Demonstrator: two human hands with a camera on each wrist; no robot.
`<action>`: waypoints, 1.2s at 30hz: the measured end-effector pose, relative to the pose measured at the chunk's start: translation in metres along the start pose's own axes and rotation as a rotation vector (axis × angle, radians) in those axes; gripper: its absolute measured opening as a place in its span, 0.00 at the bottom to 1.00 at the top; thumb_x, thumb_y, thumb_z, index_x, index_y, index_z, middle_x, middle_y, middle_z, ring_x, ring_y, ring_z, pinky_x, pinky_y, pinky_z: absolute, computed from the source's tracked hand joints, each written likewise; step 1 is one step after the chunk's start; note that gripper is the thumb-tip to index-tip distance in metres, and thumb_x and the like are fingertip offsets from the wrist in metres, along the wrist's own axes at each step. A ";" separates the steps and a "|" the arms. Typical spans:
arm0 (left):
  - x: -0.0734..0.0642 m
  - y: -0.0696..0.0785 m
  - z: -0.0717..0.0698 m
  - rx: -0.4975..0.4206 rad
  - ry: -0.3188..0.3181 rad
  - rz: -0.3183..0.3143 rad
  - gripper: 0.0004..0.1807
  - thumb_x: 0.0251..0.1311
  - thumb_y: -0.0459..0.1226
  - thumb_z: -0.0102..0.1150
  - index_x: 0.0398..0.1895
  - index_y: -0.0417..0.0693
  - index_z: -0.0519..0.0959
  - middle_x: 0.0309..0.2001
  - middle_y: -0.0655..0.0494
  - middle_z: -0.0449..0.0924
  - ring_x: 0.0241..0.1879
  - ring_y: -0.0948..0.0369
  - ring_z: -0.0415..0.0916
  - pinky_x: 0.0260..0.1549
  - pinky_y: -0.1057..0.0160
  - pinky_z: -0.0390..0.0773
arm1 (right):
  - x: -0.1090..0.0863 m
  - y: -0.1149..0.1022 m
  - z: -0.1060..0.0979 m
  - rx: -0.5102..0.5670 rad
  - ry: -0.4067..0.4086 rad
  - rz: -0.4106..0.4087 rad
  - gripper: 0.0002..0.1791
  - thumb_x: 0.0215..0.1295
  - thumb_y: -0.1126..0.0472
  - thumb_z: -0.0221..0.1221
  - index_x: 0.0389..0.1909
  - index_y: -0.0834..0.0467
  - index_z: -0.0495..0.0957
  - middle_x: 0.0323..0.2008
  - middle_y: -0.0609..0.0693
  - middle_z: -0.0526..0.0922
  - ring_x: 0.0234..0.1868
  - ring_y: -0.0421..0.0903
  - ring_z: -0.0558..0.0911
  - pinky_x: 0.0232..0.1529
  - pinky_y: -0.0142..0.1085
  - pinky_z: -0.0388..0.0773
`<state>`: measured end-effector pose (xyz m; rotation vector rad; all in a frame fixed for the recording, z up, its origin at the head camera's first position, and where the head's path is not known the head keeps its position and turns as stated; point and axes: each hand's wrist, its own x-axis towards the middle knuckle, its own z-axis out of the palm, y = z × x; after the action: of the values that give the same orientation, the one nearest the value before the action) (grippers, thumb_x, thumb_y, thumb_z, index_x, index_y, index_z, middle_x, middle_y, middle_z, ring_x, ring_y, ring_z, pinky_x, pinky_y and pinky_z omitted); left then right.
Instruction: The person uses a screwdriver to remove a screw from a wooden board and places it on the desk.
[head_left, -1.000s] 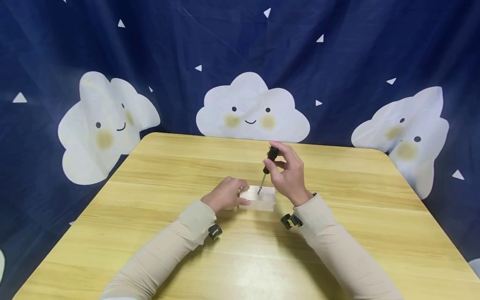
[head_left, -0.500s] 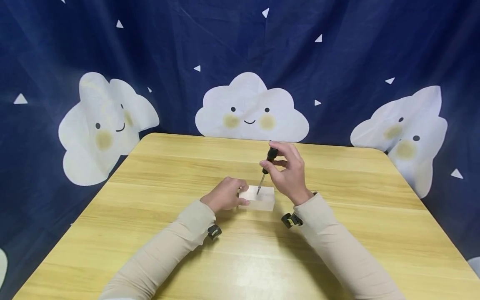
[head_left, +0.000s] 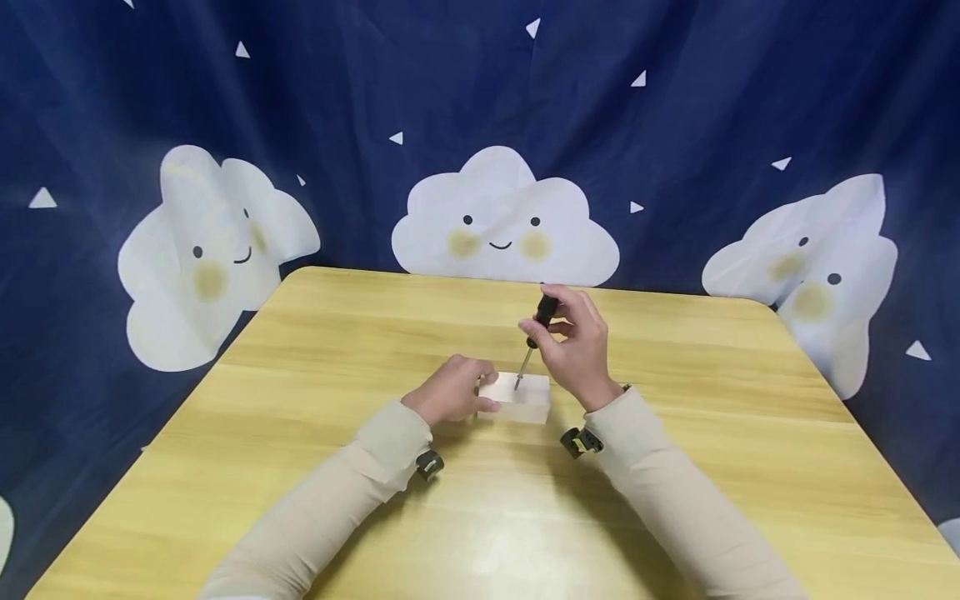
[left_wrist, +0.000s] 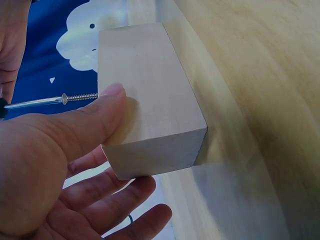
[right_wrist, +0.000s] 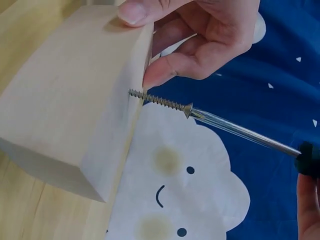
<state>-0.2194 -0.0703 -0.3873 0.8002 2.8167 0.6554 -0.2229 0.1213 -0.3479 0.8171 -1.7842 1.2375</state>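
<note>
A pale wooden block (head_left: 525, 408) lies on the table, and my left hand (head_left: 452, 388) grips its left end with thumb in front and fingers behind. My right hand (head_left: 579, 346) holds a screwdriver (head_left: 542, 322) by its black handle, tilted with the shaft pointing down at the block's top. In the right wrist view, the tip of the metal shaft (right_wrist: 245, 132) meets the head of a screw (right_wrist: 165, 102). The screw's point is right at the block's top face, with most of its thread showing. The left wrist view shows the left thumb (left_wrist: 107, 112) pressed on the block's side.
The light wood table (head_left: 480, 517) has rounded back corners. Behind it hangs a dark blue curtain (head_left: 337, 92) with white smiling clouds and small triangles. A small black camera sits on each wrist, over the beige sleeves (head_left: 345, 492).
The right thumb has shifted a little to the left along the screwdriver handle, and the handle's tilt has wavered slightly. The block and the left hand have stayed in place.
</note>
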 end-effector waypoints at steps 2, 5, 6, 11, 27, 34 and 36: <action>0.001 0.000 0.000 -0.001 0.012 0.005 0.19 0.51 0.44 0.72 0.42 0.44 0.79 0.42 0.53 0.82 0.36 0.60 0.73 0.46 0.59 0.75 | 0.002 0.000 0.000 0.005 -0.001 0.003 0.28 0.50 0.79 0.68 0.53 0.70 0.71 0.37 0.64 0.77 0.30 0.55 0.83 0.29 0.31 0.81; 0.002 0.000 -0.001 0.009 0.022 0.006 0.19 0.51 0.44 0.73 0.42 0.45 0.80 0.42 0.53 0.82 0.37 0.60 0.73 0.47 0.59 0.75 | 0.004 0.000 0.000 0.039 -0.027 0.000 0.28 0.53 0.82 0.64 0.55 0.71 0.68 0.39 0.65 0.80 0.32 0.57 0.84 0.30 0.32 0.81; 0.003 0.000 -0.001 0.015 0.023 0.008 0.19 0.51 0.44 0.73 0.42 0.45 0.80 0.42 0.53 0.82 0.37 0.59 0.74 0.47 0.59 0.75 | 0.004 0.000 0.000 0.046 -0.032 -0.005 0.28 0.52 0.82 0.64 0.55 0.71 0.68 0.40 0.65 0.80 0.33 0.57 0.84 0.30 0.33 0.82; 0.003 -0.002 -0.003 0.019 0.025 0.016 0.18 0.51 0.44 0.73 0.40 0.45 0.79 0.42 0.53 0.82 0.37 0.59 0.73 0.46 0.59 0.75 | 0.005 -0.002 0.000 0.007 -0.004 -0.011 0.28 0.48 0.78 0.69 0.52 0.69 0.73 0.40 0.63 0.76 0.32 0.54 0.81 0.29 0.32 0.81; -0.001 0.000 -0.001 -0.011 -0.005 -0.044 0.21 0.52 0.44 0.72 0.45 0.45 0.79 0.45 0.52 0.81 0.38 0.59 0.73 0.48 0.59 0.75 | 0.008 -0.028 0.000 -0.075 0.008 0.010 0.27 0.47 0.83 0.67 0.50 0.72 0.71 0.36 0.67 0.73 0.31 0.57 0.79 0.27 0.37 0.82; 0.000 0.001 -0.001 -0.005 -0.001 -0.036 0.21 0.51 0.45 0.72 0.45 0.45 0.80 0.44 0.52 0.82 0.39 0.59 0.74 0.48 0.59 0.75 | 0.014 -0.044 -0.001 -0.084 0.010 -0.016 0.26 0.47 0.86 0.62 0.50 0.76 0.69 0.34 0.69 0.74 0.31 0.61 0.81 0.26 0.46 0.82; 0.000 0.001 -0.001 0.001 0.001 -0.030 0.20 0.51 0.45 0.72 0.44 0.45 0.79 0.44 0.52 0.81 0.39 0.59 0.73 0.48 0.59 0.74 | 0.014 -0.044 -0.001 -0.080 0.015 -0.019 0.26 0.46 0.85 0.65 0.49 0.75 0.70 0.34 0.68 0.73 0.31 0.60 0.79 0.26 0.44 0.82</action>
<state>-0.2190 -0.0700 -0.3855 0.7561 2.8242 0.6497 -0.1921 0.1071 -0.3161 0.7755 -1.7985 1.1496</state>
